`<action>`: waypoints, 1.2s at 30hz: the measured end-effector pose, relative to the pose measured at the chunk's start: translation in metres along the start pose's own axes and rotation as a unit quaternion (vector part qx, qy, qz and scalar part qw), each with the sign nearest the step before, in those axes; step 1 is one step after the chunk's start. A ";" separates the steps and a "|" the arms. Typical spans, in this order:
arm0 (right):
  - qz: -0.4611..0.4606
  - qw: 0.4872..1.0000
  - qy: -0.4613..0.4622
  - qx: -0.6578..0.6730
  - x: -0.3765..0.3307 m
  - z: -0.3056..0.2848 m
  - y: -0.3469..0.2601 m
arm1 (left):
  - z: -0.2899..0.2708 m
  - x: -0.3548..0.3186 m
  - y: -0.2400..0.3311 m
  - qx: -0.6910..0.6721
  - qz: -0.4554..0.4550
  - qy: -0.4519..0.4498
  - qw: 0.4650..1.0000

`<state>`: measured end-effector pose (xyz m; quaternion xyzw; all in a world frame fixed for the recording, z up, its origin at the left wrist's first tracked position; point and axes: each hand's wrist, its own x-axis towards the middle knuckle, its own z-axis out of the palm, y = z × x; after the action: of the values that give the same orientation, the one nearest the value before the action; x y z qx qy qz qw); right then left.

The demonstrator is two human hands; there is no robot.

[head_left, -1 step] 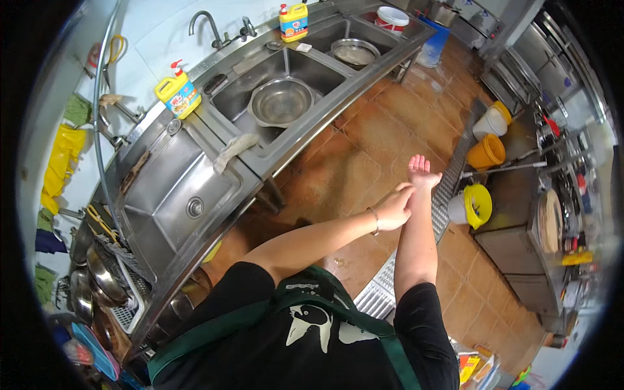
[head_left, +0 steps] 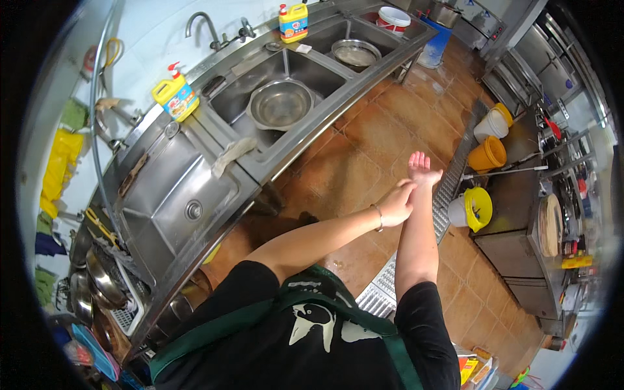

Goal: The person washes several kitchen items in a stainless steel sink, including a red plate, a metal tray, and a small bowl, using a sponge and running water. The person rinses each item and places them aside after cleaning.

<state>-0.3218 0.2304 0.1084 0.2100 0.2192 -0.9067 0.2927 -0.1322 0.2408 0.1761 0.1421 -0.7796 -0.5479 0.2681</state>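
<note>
Out in front of me, over the tiled floor, my left hand (head_left: 394, 203) is closed round my right wrist (head_left: 417, 193); a thin bracelet circles the left wrist. My right hand (head_left: 424, 173) is turned palm up with its fingers stretched out, and nothing lies in it. Both forearms are bare below short black sleeves. Away to the left stands a steel sink unit; its middle basin (head_left: 235, 107) holds a wide metal bowl (head_left: 281, 104). A pale cloth (head_left: 234, 155) lies on the divider beside the nearer basin (head_left: 170, 229).
Yellow pump bottles (head_left: 175, 97) stand along the sink's back edge. Another metal bowl (head_left: 356, 53) and a white bucket (head_left: 393, 18) are farther along. Right of me, a metal floor drain (head_left: 442, 207) passes several buckets, one with a yellow rim (head_left: 479, 209). A cutting board (head_left: 550, 224) leans by a cabinet.
</note>
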 end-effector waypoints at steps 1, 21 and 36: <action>0.013 1.000 -0.019 0.018 0.022 0.016 0.002 | -0.002 0.024 -0.009 -0.001 -0.006 0.037 0.999; 0.096 0.993 -0.068 0.028 0.401 0.272 0.061 | -0.043 0.410 -0.161 -0.215 -0.077 0.056 0.972; 0.167 0.978 -0.062 -0.107 0.554 0.395 0.241 | -0.157 0.580 -0.276 -0.313 -0.126 0.185 0.923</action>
<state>-0.6818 -0.3945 0.0823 0.1546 0.2587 -0.8274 0.4738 -0.5349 -0.2796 0.1112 0.2465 -0.4808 -0.7573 0.3668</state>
